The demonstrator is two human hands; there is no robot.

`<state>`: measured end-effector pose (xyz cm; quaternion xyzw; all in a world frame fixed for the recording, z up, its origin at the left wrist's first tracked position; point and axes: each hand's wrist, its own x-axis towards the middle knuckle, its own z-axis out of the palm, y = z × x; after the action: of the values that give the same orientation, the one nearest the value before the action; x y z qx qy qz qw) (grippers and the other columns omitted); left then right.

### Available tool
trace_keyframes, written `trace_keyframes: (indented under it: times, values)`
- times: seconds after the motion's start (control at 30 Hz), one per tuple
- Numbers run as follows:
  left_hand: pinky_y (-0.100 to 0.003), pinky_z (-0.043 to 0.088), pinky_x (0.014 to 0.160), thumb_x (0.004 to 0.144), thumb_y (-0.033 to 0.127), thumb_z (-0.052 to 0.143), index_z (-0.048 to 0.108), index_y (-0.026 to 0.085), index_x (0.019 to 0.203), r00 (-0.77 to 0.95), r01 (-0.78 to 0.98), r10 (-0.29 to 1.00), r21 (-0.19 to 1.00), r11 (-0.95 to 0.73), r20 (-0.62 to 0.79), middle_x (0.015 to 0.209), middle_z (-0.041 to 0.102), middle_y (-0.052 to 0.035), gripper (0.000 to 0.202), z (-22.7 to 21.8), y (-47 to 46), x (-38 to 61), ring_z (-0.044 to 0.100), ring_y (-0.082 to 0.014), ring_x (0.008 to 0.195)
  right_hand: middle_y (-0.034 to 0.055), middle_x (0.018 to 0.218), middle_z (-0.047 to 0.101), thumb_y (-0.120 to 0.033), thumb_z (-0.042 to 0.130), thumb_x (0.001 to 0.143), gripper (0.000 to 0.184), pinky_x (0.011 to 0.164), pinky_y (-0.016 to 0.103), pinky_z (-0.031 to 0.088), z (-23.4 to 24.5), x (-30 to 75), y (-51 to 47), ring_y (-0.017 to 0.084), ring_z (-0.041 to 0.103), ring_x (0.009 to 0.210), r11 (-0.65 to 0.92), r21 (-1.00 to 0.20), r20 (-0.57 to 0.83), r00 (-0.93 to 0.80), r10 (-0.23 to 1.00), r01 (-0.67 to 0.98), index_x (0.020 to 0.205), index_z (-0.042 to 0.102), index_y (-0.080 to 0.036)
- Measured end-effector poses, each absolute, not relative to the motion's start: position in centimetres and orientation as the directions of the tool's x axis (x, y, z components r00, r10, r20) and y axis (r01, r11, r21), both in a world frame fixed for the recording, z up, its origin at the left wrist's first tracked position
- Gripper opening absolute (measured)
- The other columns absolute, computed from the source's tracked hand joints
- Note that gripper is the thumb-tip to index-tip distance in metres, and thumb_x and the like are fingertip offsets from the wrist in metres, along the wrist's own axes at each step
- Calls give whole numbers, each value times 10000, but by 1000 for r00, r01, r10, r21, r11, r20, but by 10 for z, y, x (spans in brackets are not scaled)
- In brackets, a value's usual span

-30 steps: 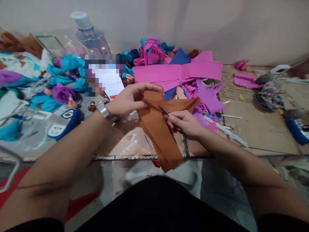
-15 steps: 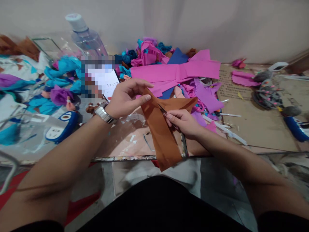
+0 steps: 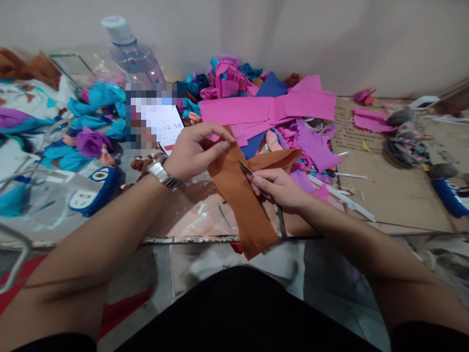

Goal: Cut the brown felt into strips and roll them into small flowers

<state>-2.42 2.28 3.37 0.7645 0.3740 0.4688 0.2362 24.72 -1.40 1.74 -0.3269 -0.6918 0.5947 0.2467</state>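
Now left hand [image 3: 196,154] is pinching brown sheet [image 3: 244,195] by its upper edge, right hand [image 3: 277,188] is gripping scissors [image 3: 246,169] over that sheet, pink sheet [image 3: 238,111] is lying beyond.

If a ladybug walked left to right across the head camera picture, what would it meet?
Near turquoise piece, purple rosette, left hand, pointed metal tip, right hand, grey bundle with pink dots, blue thing at the right edge.
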Motion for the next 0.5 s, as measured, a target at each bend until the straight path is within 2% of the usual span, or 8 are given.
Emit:
trace_keyframes:
  times: [0.1,0.23,0.33,0.5]
  values:
    - [-356,625,863,913,411,756,819,237,1068,314,374,801,708,-598,510,1076,808,-78,241,38,22,-28,750,-223,971,-60,557,424,-682,561,1018,587,482,239,219,16,247,-14,79,357,505,73,-984,-53,-656,753,163,707,579,-184]
    - [-398,608,1040,828,376,832,817,244,1203,362,365,802,719,-591,475,1211,806,-77,398,42,24,-33,743,-268,1145,-48,575,453,-731,551,996,627,475,239,247,9,244,-15,80,357,505,51,-988,-47,-596,802,148,679,546,-189]
    - [-429,586,1106,798,333,842,800,238,1268,396,324,810,759,-564,433,1283,788,-85,482,44,24,-35,726,-295,1226,-43,620,529,-773,552,968,609,458,239,265,4,240,-17,77,362,480,-36,-995,-79,-531,843,91,774,566,-196]
    - [-467,564,1157,775,279,852,768,237,1341,446,241,814,826,-509,372,1374,749,-100,573,44,23,-35,684,-322,1325,-49,619,522,-786,538,967,610,444,238,255,3,238,-20,76,353,465,-92,-995,-103,-502,858,47,841,593,-193]
